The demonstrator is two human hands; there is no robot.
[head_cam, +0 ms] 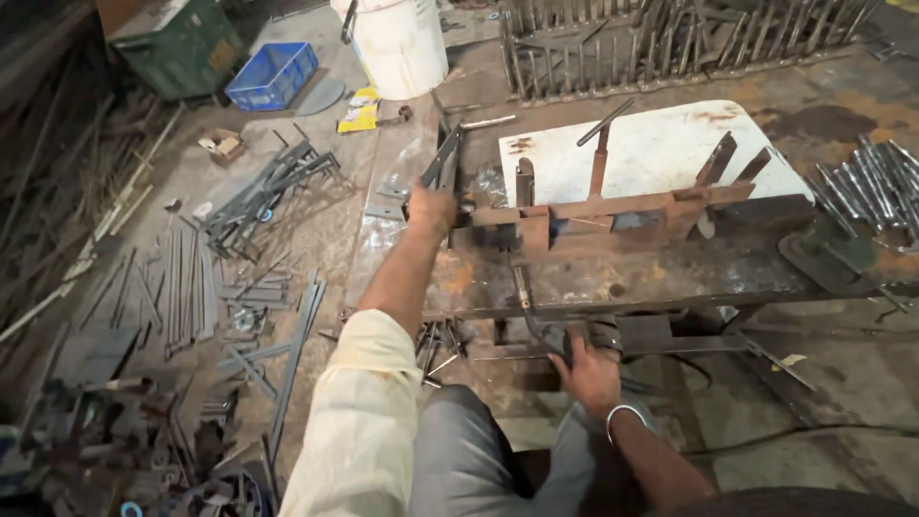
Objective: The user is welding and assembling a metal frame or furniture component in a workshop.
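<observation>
Your left hand point(431, 209) sat on the workbench point(613, 278), fingers at the jig point(622, 218) on its near-left end. Right hand point(586, 371) was lower, fingers around a handle point(538, 321) under the bench edge. Loose strips point(191, 287) lay on the floor left of your fingers.

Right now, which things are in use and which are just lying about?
In use:
left hand gripping flat bars
right hand on torch handle
rusty jig on bench

Lying about:
white bucket
blue crate
floor strips
rod pile
</observation>
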